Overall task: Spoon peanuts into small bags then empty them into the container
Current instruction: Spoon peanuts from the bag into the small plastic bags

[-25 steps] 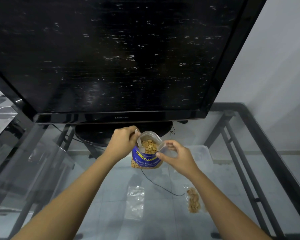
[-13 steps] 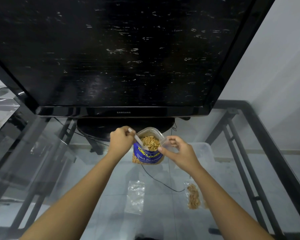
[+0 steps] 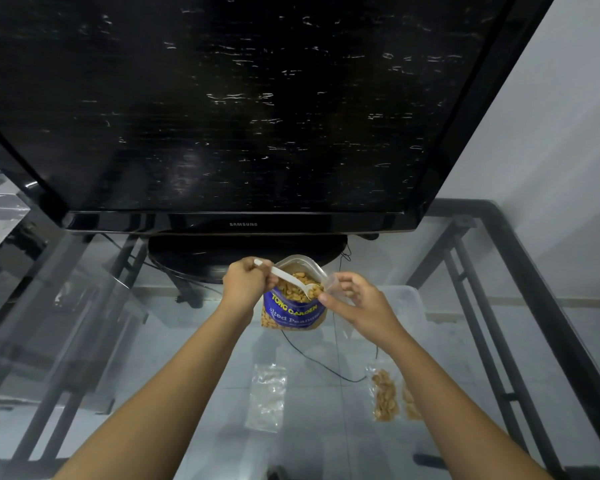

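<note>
A blue peanut pouch stands open on the glass table, full of peanuts. My left hand grips a white plastic spoon, whose bowl carries peanuts above the pouch mouth. Just right of the pouch, my right hand pinches a small clear bag held open beside the spoon. An empty small bag lies flat on the glass near me. To its right lies a small bag filled with peanuts, with a second one partly behind my right forearm.
A large black television on an oval stand rises right behind the pouch. A clear plastic container sits on the glass right of my right hand. A black cable runs under the glass. The table's black frame borders the right side.
The spoon has lifted out of the pouch with peanuts and swung right toward the small bag in my right hand. The camera has tilted slightly.
</note>
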{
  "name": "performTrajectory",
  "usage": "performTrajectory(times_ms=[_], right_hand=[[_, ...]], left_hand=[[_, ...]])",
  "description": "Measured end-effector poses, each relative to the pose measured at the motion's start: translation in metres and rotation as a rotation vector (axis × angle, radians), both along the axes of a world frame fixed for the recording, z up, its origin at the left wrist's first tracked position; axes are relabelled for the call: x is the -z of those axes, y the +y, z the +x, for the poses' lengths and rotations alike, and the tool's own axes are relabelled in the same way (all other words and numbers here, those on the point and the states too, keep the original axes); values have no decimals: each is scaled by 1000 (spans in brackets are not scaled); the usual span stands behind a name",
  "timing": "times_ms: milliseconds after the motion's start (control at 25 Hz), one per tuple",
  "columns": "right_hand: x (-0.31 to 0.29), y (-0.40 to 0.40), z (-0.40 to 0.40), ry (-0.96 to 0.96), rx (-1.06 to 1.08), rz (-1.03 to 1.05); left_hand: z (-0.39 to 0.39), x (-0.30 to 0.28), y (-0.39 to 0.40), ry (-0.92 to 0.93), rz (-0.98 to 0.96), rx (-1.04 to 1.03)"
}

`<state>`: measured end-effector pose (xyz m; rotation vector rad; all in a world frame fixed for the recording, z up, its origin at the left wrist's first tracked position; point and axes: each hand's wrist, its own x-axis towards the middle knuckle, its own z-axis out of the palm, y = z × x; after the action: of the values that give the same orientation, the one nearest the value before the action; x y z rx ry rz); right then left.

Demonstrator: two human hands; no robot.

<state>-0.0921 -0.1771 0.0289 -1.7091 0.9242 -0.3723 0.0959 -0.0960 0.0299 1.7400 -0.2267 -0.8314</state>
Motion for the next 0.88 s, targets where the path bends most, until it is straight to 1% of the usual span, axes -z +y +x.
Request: performTrajectory(times_ms=[120,200,360,520,680,760,840,880], right_hand=[[0,-2,-1,-26,54,-43],[0,-4,1,3,86,-140],[0,-8,11,97,26,-399],[1,-11,25,190,-28,-526],[1,-10,36,230,-39,-546],[-1,-6,40,196,-35,-534],[-4,0,44,89,16,-452],[-6,2,46,19,56,-384]], left_hand=[[13,3,1,41,-25,-39],[21,3,3,75,-52,-54],[41,2,10,111,-99,-72],[58,-14,8,106,-141,-117],[62,-31,3,89,-158,-100],[57,-38,0,38,-143,-41],[45,-52,-1,-82,-157,73],[36,-61,0,-187,-178,167]])
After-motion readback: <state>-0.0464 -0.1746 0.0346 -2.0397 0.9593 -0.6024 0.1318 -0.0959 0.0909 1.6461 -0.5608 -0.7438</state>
